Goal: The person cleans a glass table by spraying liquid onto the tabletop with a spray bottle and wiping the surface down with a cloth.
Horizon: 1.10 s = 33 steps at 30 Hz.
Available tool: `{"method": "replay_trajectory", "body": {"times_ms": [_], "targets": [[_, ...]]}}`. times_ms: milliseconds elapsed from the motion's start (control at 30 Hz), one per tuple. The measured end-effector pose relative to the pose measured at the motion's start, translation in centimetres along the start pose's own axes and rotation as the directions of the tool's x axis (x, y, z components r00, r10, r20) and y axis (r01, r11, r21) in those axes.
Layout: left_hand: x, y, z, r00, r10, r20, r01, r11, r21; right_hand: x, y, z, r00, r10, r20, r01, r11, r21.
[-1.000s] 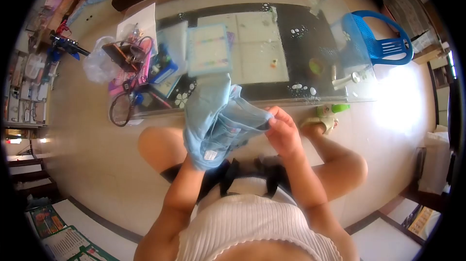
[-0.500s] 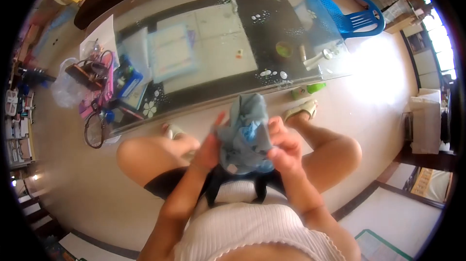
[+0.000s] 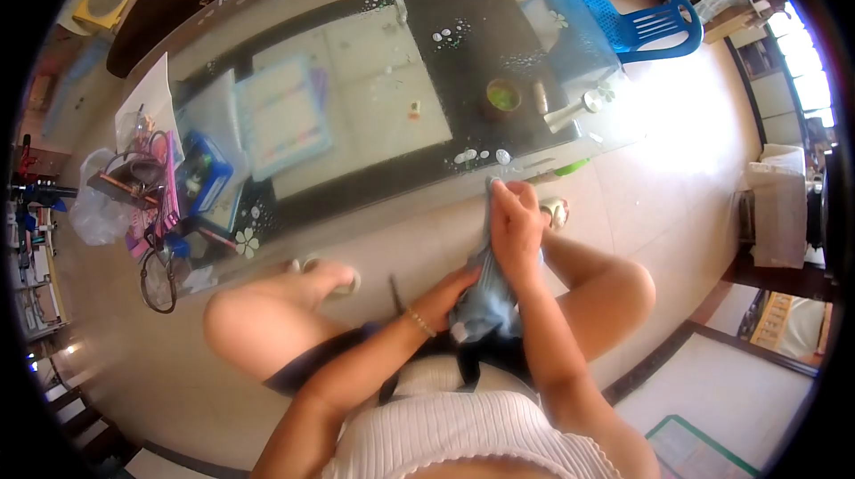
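A grey-blue cloth [image 3: 485, 310] is stretched between my hands above my lap, bunched at its lower end, where a small pale patch shows. My right hand [image 3: 517, 221] is closed in a fist around its narrow upper part, near the glass table's front edge. Lower down, my left hand [image 3: 450, 296] grips the side of the bunched part, its fingers partly hidden behind the cloth. I cannot make out what kind of article the cloth is.
In front of me stands a glass-topped table [image 3: 356, 203] with a small bowl [image 3: 503, 98] and a blue box [image 3: 205, 178]. Eyeglasses [image 3: 158, 279] hang at its left corner, beside a clear plastic bag [image 3: 93, 203]. A blue plastic chair [image 3: 655, 29] stands at the far right.
My right hand has moved up and closed into a fist, drawing the cloth out long. My left hand has shifted right and down. The view has turned slightly.
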<state>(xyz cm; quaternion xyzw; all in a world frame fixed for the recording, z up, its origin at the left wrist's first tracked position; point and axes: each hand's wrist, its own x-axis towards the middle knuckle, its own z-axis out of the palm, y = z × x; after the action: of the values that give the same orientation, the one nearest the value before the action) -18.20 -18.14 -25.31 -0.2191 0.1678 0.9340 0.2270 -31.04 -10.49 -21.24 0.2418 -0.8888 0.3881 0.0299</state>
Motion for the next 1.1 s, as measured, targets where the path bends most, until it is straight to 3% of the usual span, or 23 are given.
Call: {"method": "replay_trajectory", "body": {"times_ms": [33, 167, 300, 400, 433, 500, 533, 633, 667, 767, 800, 900, 933, 1033, 1100], "targets": [[0.7, 0.0, -0.1, 0.999, -0.033, 0.005, 0.033, 0.994, -0.104, 0.8, 0.1, 0.0, 0.998, -0.068, -0.008, 0.066, 0.984, -0.163], [2.7, -0.8, -0.9, 0.996, -0.084, -0.022, 0.081, 0.99, -0.115, 2.1, 0.4, -0.3, 0.982, -0.022, 0.187, 0.1, 0.902, -0.42], [3.0, -0.8, 0.1, 0.989, -0.13, -0.073, 0.103, 0.949, -0.297, 3.9, 0.0, -0.2, 0.943, -0.164, 0.289, 0.267, 0.892, -0.365], [3.3, 0.3, 0.4, 0.993, -0.117, 0.031, 0.121, 0.948, -0.295, 4.7, 0.1, -0.7, 0.893, -0.209, 0.398, 0.366, 0.852, -0.375], [3.3, 0.1, 0.6, 0.996, -0.093, -0.009, 0.089, 0.969, -0.231, 4.7, 0.3, -1.1, 0.873, -0.234, 0.428, 0.407, 0.834, -0.374], [3.2, -1.1, 1.3, 0.996, -0.031, -0.084, 0.023, 0.995, -0.098, 4.2, 0.6, -2.0, 0.871, -0.189, 0.453, 0.403, 0.803, -0.439], [3.8, -1.8, 0.9, 0.993, -0.066, -0.103, 0.047, 0.983, -0.175, 4.2, 0.9, -1.9, 0.875, -0.201, 0.441, 0.404, 0.806, -0.433], [3.6, -0.3, 1.1, 0.986, -0.155, 0.068, 0.169, 0.908, -0.383, 5.4, 0.0, -1.4, 0.871, -0.196, 0.451, 0.397, 0.821, -0.41], [4.3, -0.5, 0.2, 0.991, -0.086, 0.1, 0.115, 0.934, -0.337, 5.9, 0.1, -1.3, 0.858, -0.214, 0.467, 0.423, 0.811, -0.404], [3.7, -0.7, 1.1, 0.994, -0.11, -0.026, 0.102, 0.969, -0.224, 5.2, 0.9, -1.8, 0.849, -0.275, 0.452, 0.459, 0.808, -0.37], [3.7, -1.2, 1.4, 0.999, -0.048, -0.018, 0.043, 0.977, -0.209, 5.2, 0.9, -1.8, 0.85, -0.28, 0.447, 0.46, 0.808, -0.368], [4.4, -1.3, 0.4, 0.997, -0.079, 0.003, 0.073, 0.911, -0.407, 7.1, 0.3, -0.3, 0.869, -0.264, 0.418, 0.423, 0.835, -0.351], [4.8, -0.5, -0.6, 0.983, -0.177, 0.042, 0.174, 0.851, -0.496, 7.6, -0.1, 0.2, 0.878, -0.248, 0.41, 0.401, 0.849, -0.343], [4.5, 0.8, -0.9, 0.98, -0.1, 0.171, 0.163, 0.896, -0.413, 7.3, -0.1, -0.1, 0.825, -0.294, 0.483, 0.478, 0.819, -0.318], [3.8, -0.1, 0.9, 0.998, -0.009, -0.067, -0.007, 0.97, -0.244, 6.7, 0.3, -0.6, 0.817, -0.303, 0.491, 0.499, 0.798, -0.338]]}}
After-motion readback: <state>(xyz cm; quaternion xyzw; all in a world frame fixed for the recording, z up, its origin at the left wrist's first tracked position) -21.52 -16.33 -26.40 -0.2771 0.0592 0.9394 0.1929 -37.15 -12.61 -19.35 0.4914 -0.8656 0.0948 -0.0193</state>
